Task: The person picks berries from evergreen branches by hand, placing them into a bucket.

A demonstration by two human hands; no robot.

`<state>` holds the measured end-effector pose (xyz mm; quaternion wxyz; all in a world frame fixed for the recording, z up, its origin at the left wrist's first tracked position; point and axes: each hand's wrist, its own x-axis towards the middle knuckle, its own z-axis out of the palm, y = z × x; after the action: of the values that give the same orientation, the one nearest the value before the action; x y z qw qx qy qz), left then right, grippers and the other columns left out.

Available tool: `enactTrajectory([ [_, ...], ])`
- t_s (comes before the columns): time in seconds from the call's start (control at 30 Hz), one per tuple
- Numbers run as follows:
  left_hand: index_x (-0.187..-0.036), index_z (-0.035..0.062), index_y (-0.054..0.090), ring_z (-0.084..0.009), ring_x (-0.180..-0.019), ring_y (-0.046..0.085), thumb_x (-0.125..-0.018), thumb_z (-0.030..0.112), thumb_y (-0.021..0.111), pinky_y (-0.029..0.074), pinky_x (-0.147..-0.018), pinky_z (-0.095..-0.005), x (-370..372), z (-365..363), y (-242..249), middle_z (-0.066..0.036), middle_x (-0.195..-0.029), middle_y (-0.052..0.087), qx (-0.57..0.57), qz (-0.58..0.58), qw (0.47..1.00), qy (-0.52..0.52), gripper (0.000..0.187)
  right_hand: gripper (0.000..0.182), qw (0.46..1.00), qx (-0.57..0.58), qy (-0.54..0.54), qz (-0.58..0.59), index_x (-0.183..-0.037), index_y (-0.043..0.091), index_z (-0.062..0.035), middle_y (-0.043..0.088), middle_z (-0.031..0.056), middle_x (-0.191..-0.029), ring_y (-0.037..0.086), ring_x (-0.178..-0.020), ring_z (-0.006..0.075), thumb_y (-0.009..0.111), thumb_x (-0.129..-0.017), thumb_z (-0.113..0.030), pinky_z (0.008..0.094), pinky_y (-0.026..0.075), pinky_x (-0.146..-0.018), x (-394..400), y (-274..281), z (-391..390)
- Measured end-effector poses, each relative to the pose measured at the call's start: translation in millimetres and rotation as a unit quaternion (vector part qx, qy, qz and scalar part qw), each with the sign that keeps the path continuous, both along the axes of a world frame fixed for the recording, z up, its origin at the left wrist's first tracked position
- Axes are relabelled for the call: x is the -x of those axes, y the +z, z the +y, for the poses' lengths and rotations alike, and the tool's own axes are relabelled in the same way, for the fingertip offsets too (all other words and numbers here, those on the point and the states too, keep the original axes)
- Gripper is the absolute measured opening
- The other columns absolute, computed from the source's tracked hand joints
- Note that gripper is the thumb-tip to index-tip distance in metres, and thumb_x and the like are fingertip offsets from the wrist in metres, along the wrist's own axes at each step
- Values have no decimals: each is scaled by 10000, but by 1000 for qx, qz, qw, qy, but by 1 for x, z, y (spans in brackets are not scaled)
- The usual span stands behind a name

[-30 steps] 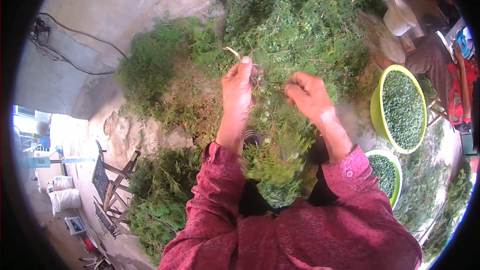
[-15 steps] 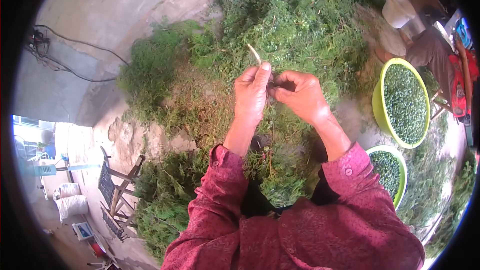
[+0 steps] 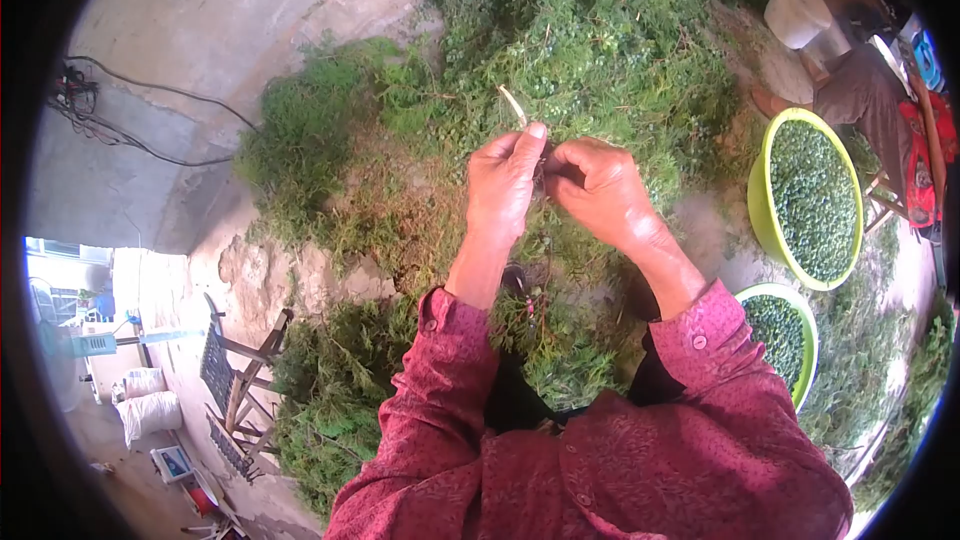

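My left hand (image 3: pixel 500 180) is closed with the thumb on top, gripping a thin twig whose pale bare end (image 3: pixel 512 103) sticks up above the thumb. Close beside it, my right hand (image 3: pixel 603 190) has its fingers curled in a pinch; what is between them is too small and dark to make out. Both hands are above scattered greenery, below a large heap of green sprigs (image 3: pixel 600 50). Some dark thin stem shows between the hands.
Two green-rimmed tubs, one larger (image 3: pixel 770 215) and one smaller (image 3: pixel 808 360), hold small green pieces at the right. A person's trousered leg (image 3: pixel 865 90) and a white bucket (image 3: pixel 797 12) are at upper right. A folding stool (image 3: pixel 240 380) stands left; cables (image 3: pixel 150 90) lie upper left.
My right hand has shifted slightly up and its fingers are curled tighter. My left hand still holds the twig in nearly the same place. The view has moved a little.
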<state>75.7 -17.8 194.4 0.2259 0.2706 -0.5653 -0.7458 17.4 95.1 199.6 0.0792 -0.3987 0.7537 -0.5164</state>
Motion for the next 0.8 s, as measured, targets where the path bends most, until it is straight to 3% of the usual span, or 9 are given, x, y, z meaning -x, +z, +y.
enactTrajectory([
  [0.13,-729,3,581,-77,-499,474,-803,236,621,364,-416,-214,-2,-5,2,-16,-603,538,-69,13,998,8,248,60,1000,-14,2,-27,-746,547,-8,562,102,-693,559,-592,227,539,-730,-66,311,450,-547,-1,6,4],
  [0.2,-772,-13,559,-109,-522,510,-800,234,623,410,-442,-226,0,-23,-7,-44,-634,550,-103,39,991,77,257,63,894,64,52,-441,-791,526,-2,573,75,-695,546,-555,156,486,-786,-50,256,435,-477,4,21,15],
  [0.23,-772,-13,559,-109,-522,510,-800,234,623,410,-442,-226,-1,-26,-12,-44,-634,550,-103,39,991,80,257,63,893,63,54,-441,-791,526,-2,573,75,-695,546,-555,156,486,-786,-50,256,435,-477,6,22,17],
  [0.3,-812,-23,540,-120,-520,513,-795,227,629,412,-444,-227,-2,-28,-13,-51,-667,554,-159,48,984,67,266,62,808,160,57,-565,-825,506,-4,571,68,-722,521,-561,102,454,-813,-35,206,409,-445,11,23,19],
  [0.37,-814,-21,544,-116,-509,502,-794,223,631,403,-434,-231,-2,-28,-14,-49,-662,553,-160,51,985,43,259,59,820,148,64,-549,-816,515,-16,565,78,-757,516,-559,102,517,-791,-69,214,401,-433,11,22,17],
  [0.47,-778,-6,560,-91,-485,469,-795,228,631,370,-413,-222,4,-16,-4,-29,-634,543,-157,60,980,104,245,203,979,-21,26,-202,-827,555,-21,581,69,-693,552,-567,165,649,-694,-143,304,457,-536,4,5,8],
  [0.57,-747,2,578,-70,-476,439,-794,241,634,357,-404,-214,5,-7,-3,-16,-616,531,-112,26,987,113,250,215,996,-57,-63,-25,-821,571,-8,589,107,-662,580,-599,220,653,-667,-135,336,463,-591,-9,2,0],
  [0.63,-739,-3,592,-59,-482,424,-797,241,632,343,-403,-210,5,-1,-4,-9,-624,534,-67,29,993,95,253,226,992,-64,-60,-90,-801,575,-7,591,160,-711,595,-657,282,654,-650,-156,355,464,-603,-8,4,-2],
  [0.8,-752,-8,606,-60,-496,418,-803,243,625,337,-424,-214,4,0,-4,-8,-622,532,-73,8,992,106,257,233,991,-106,-84,1,-760,553,1,588,184,-731,569,-693,358,656,-664,-185,382,468,-615,-11,-1,-4],
])
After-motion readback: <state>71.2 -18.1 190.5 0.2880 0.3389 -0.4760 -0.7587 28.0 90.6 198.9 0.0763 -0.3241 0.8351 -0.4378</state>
